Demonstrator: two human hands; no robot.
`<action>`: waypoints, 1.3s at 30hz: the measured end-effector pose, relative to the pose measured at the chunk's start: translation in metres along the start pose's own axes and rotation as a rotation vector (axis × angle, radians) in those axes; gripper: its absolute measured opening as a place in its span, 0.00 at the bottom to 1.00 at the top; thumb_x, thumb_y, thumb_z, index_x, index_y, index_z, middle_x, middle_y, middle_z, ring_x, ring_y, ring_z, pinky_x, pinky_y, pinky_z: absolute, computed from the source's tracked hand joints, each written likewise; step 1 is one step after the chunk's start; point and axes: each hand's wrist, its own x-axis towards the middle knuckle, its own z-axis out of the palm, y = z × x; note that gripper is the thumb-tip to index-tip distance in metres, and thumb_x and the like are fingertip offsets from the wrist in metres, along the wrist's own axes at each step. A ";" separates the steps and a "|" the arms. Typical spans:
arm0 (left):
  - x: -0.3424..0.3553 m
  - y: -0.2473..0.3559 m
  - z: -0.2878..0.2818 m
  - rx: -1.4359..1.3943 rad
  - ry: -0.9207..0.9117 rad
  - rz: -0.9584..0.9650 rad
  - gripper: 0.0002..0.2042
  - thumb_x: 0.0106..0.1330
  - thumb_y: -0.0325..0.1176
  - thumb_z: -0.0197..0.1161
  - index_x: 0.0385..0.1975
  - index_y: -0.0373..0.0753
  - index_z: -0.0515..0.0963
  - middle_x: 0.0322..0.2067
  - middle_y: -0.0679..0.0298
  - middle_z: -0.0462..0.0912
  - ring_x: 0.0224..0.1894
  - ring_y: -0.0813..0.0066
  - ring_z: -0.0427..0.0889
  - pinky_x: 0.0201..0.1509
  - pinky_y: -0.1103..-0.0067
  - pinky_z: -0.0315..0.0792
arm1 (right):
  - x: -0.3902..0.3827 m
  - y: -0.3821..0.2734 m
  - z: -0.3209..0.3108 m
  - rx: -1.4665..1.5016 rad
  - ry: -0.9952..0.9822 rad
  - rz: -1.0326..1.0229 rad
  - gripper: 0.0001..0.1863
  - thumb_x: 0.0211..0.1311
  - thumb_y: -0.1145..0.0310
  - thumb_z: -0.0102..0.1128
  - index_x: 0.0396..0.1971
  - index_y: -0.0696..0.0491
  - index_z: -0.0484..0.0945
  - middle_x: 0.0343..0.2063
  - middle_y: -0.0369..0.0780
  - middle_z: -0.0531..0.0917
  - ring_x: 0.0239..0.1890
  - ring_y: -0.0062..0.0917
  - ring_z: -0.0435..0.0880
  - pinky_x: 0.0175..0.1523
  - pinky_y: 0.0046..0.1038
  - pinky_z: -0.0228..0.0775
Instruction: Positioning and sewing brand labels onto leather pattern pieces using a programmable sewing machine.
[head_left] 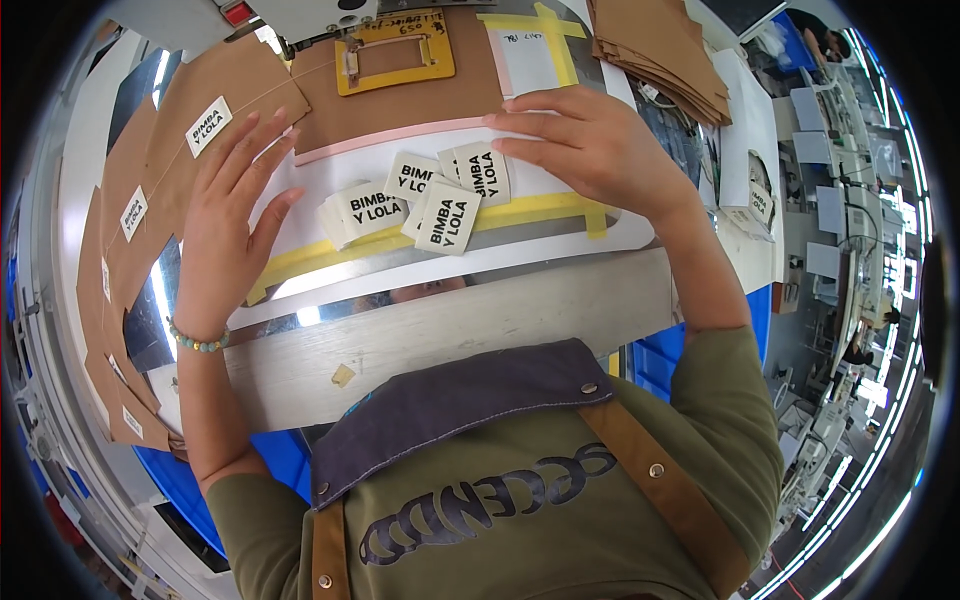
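Note:
My left hand (222, 225) has its fingers stretched out over the edge of a brown panel (250, 80) that bears a white label (208, 127). My right hand (600, 150) reaches in from the right, fingers extended and apart, its tips by the pink-edged strip of another brown panel (400, 110). Whether its fingertips touch that panel I cannot tell. Between the hands, a loose pile of white labels with black print (447, 215) lies on a white board (330, 265) with yellow tape (520, 212). A yellow frame (440, 75) rests on the middle panel.
A sewing machine (310, 15) stands at the far edge. Brown labelled pieces (125, 270) overlap down the left side. More brown pieces (660, 50) are stacked at the back right, near a white box (748, 150). A metal table edge (450, 315) runs before me.

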 end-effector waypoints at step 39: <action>0.036 0.020 -0.003 -0.096 -0.013 0.153 0.28 0.66 0.29 0.74 0.67 0.39 0.79 0.71 0.61 0.78 0.73 0.52 0.73 0.75 0.60 0.72 | 0.104 0.024 0.054 -0.423 0.181 0.144 0.05 0.52 0.70 0.69 0.30 0.49 0.85 0.30 0.35 0.85 0.36 0.29 0.86 0.39 0.31 0.76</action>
